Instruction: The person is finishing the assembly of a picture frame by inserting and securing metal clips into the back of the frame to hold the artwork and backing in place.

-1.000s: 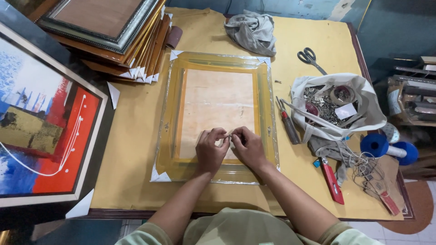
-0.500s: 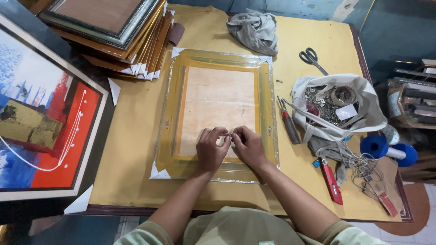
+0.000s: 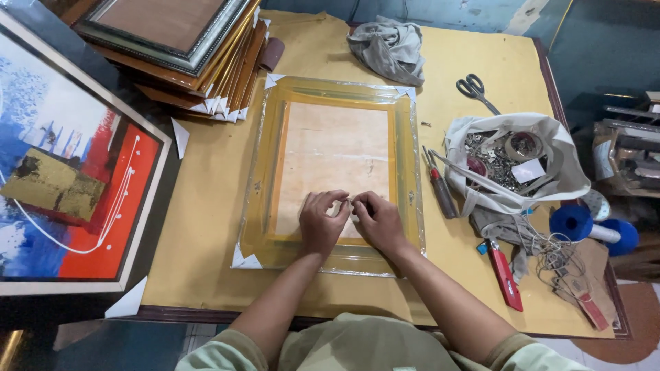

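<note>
A yellow picture frame (image 3: pixel 265 178) lies face down on the table, wrapped in clear film, with white corner guards and a pale backing board (image 3: pixel 337 151). My left hand (image 3: pixel 320 223) and my right hand (image 3: pixel 377 220) rest side by side on the near edge of the backing board. Their fingertips meet around something very small; what it is cannot be made out. Both hands have curled fingers.
A stack of frames (image 3: pixel 179 48) sits at the back left, a large red and blue painting (image 3: pixel 62 172) at the left. A grey cloth (image 3: pixel 388 45), scissors (image 3: pixel 474 89), a white bag of hardware (image 3: pixel 512 161), a screwdriver (image 3: pixel 440 189), a red cutter (image 3: pixel 504 275) and a blue spool (image 3: pixel 574 223) lie right.
Both hands stay at the same spot on the backing board; only the fingers shift slightly.
</note>
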